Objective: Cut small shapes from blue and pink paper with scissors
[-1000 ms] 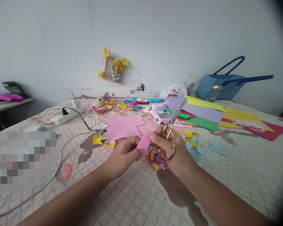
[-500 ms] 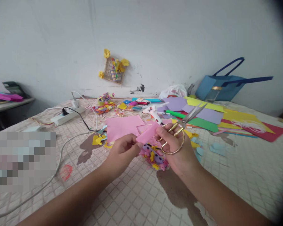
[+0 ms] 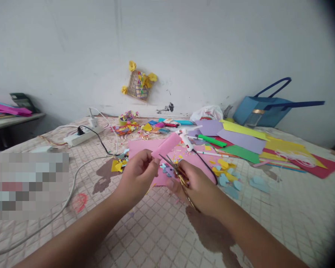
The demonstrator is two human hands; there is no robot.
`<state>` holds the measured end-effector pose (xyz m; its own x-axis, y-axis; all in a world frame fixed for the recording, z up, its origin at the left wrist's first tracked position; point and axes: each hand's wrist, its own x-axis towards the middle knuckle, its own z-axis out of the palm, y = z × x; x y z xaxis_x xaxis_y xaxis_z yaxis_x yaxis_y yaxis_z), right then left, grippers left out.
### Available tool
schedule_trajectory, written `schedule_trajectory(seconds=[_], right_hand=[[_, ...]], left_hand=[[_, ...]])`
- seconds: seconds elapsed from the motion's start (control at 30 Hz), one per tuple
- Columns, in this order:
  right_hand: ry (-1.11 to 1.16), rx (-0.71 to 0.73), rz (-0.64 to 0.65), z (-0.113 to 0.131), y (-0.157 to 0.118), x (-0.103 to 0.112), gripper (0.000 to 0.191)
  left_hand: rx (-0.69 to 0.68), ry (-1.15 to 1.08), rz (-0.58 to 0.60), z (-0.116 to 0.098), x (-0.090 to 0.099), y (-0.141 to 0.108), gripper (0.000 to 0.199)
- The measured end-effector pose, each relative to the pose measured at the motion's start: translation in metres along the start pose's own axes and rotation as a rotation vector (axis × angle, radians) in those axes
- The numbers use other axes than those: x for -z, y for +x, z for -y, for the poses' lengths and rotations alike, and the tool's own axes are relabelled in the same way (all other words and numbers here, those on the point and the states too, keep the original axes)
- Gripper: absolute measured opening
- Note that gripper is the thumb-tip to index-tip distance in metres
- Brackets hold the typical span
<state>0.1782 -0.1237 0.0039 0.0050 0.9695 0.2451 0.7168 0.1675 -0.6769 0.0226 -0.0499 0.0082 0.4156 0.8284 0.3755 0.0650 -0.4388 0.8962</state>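
1. Nearest: table with pale checked cloth (image 3: 123,242), brown patch (image 3: 212,230) below right hand
2. Right hand (image 3: 199,186): fingers closed round gold handles of scissors (image 3: 184,181), blades slightly apart, pointing toward left hand
3. Left hand (image 3: 138,173): thumb and fingers pinched together on near end of pink strip (image 3: 167,144)
4. Pink strip is held up between the hands, above table, slanting away to the right; blades at its lower edge, contact can't tell
5. Under it, larger pink sheet (image 3: 136,146) with small bits on top; yellow scraps (image 3: 225,165) and light blue scraps (image 3: 230,182) to the right
6. Beyond strip: white glue gun (image 3: 185,140) lying down; purple sheets (image 3: 241,137) to its right, white power strip (image 3: 83,136) far left
7. Back: blue bag (image 3: 268,108) on table, decoration with yellow flowers (image 3: 141,87) on wall (image 3: 201,48)
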Motion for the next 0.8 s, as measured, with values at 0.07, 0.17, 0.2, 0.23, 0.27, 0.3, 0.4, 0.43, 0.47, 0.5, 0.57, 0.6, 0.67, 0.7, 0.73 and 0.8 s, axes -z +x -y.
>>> schedule_trajectory(seconds=[0.07,0.17,0.2,0.23,0.27,0.3,0.4,0.43,0.47,0.5,0.57,0.6,0.67,0.7,0.73,0.8], right_hand=[[-0.058,0.012,0.051,0.003,-0.001,0.005,0.034],[-0.093,0.037,0.095,0.005,-0.002,0.008,0.035],[-0.096,0.040,0.098,0.005,-0.003,0.008,0.035],[-0.096,0.043,0.097,0.006,-0.003,0.008,0.035],[-0.094,0.046,0.093,0.006,-0.004,0.008,0.034],[-0.089,0.048,0.089,0.006,-0.004,0.008,0.034],[-0.053,0.053,0.091,0.007,-0.004,0.007,0.033],[-0.039,0.050,0.094,0.007,-0.004,0.006,0.032],[-0.028,0.046,0.098,0.007,-0.004,0.006,0.031],[-0.021,0.040,0.099,0.007,-0.004,0.006,0.031],[-0.012,0.028,0.102,0.007,-0.005,0.006,0.030],[-0.009,0.022,0.104,0.006,-0.005,0.005,0.029],[-0.010,0.014,0.104,0.006,-0.005,0.005,0.027],[-0.013,0.011,0.103,0.005,-0.006,0.004,0.025],[-0.019,0.010,0.101,0.005,-0.006,0.004,0.023],[-0.027,0.010,0.103,0.004,-0.006,0.004,0.019]], left_hand=[[0.009,-0.004,0.042,-0.001,-0.001,-0.001,0.014],[0.026,0.005,0.075,-0.002,-0.002,-0.002,0.013],[0.026,0.011,0.072,-0.003,-0.003,-0.003,0.013],[0.025,0.016,0.071,-0.004,-0.003,-0.004,0.014],[0.025,0.017,0.072,-0.005,-0.003,-0.005,0.015],[0.026,0.016,0.074,-0.006,-0.004,-0.006,0.016],[0.038,0.005,0.075,-0.009,-0.005,-0.010,0.018],[0.039,0.005,0.070,-0.011,-0.005,-0.010,0.018],[0.039,0.005,0.065,-0.012,-0.005,-0.011,0.018],[0.041,0.004,0.062,-0.013,-0.005,-0.012,0.019],[0.048,-0.009,0.059,-0.014,-0.006,-0.012,0.019],[0.054,-0.018,0.059,-0.014,-0.006,-0.012,0.019],[0.058,-0.024,0.057,-0.015,-0.006,-0.012,0.019],[0.056,-0.014,0.054,-0.015,-0.005,-0.012,0.019],[0.053,0.000,0.048,-0.015,-0.005,-0.012,0.020],[0.048,0.021,0.040,-0.016,-0.005,-0.012,0.021]])
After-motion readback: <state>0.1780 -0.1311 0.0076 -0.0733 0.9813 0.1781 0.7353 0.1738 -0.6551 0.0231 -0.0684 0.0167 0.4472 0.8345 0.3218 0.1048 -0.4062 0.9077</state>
